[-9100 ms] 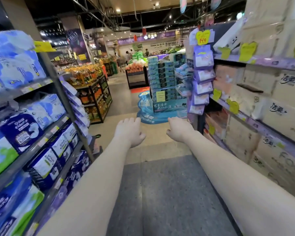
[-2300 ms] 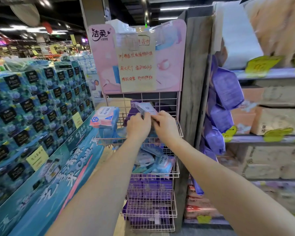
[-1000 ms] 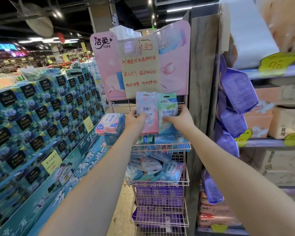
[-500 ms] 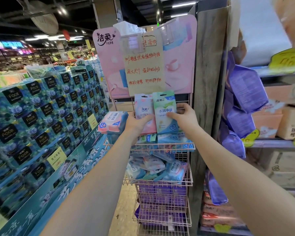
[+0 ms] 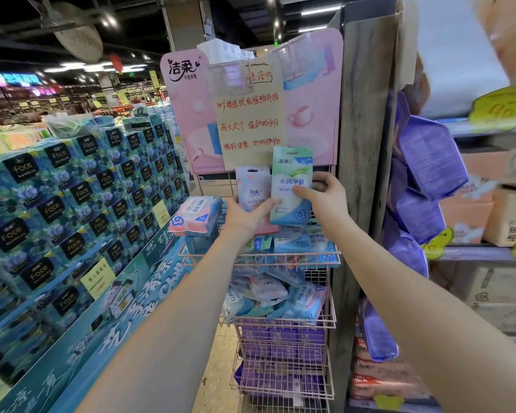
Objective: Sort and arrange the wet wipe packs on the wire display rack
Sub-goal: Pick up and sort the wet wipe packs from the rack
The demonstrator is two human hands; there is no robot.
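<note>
Gripping pink pack (image 5: 251, 189) in L hand (image 5: 248, 217), pinching green-blue pack (image 5: 291, 180) in R hand (image 5: 325, 201); held upright side by side above wire rack (image 5: 259, 255), labels facing, prob. to compare types before sorting.

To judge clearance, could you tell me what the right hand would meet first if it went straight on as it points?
Probably the rack's wire back below the pink sign; the right hand and its green pack point there, though depth is unclear.

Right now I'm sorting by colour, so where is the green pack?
The green pack is just right of centre in the head view, upright in the right hand, beside the pink pack in the left hand, above the top basket.
</note>
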